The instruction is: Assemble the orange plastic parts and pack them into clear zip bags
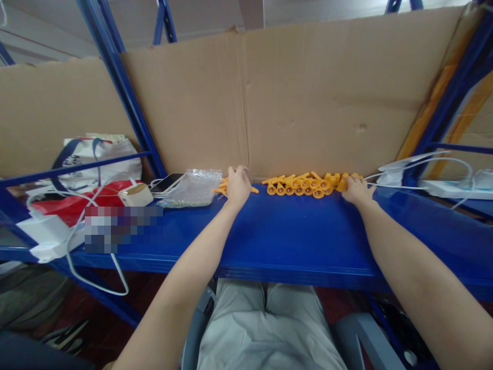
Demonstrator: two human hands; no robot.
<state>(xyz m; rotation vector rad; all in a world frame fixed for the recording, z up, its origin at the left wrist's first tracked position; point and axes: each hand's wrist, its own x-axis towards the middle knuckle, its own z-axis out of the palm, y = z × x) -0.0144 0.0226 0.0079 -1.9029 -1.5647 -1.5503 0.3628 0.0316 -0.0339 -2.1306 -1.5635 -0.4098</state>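
A row of yellow cup-ended pieces with thin stems (300, 186) lies along the cardboard at the back of the blue shelf, round open ends toward me. At its right end my right hand (358, 190) is closed round one of the yellow pieces, fingers partly hidden. Left of the row, my left hand (239, 186) reaches down with curled fingers over a small group of thin yellow pieces (221, 188). One yellow tip sticks out on the hand's right side. What lies between the left fingertips is hidden.
A clear plastic bag (196, 189) and a phone (168, 183) lie left of my left hand. Farther left are white cables, a white adapter (48, 231), a red item and a cloth bag (103, 156). At right stands a white power strip (454, 189). Cardboard (308, 103) walls the back.
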